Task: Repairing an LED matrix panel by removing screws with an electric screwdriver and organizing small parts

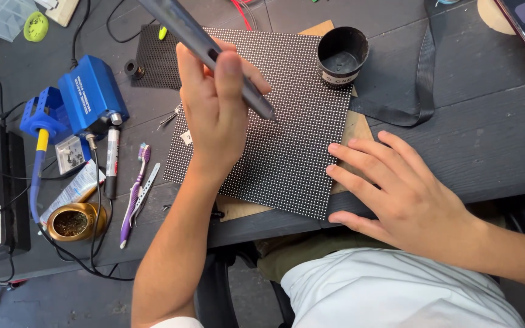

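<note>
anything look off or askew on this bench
Mostly no. The dotted panel lies skewed to the table edge. Left hand holds a grey tool tip-down over it; right hand lies flat on its edge. No spills or damage show.

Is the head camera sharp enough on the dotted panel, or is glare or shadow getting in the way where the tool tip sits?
Head view: the dotted panel is in focus with even, soft light and no glare; the left hand holding the grey tool casts only a faint shadow; the right hand is sharp; frame corners bend slightly.
</note>
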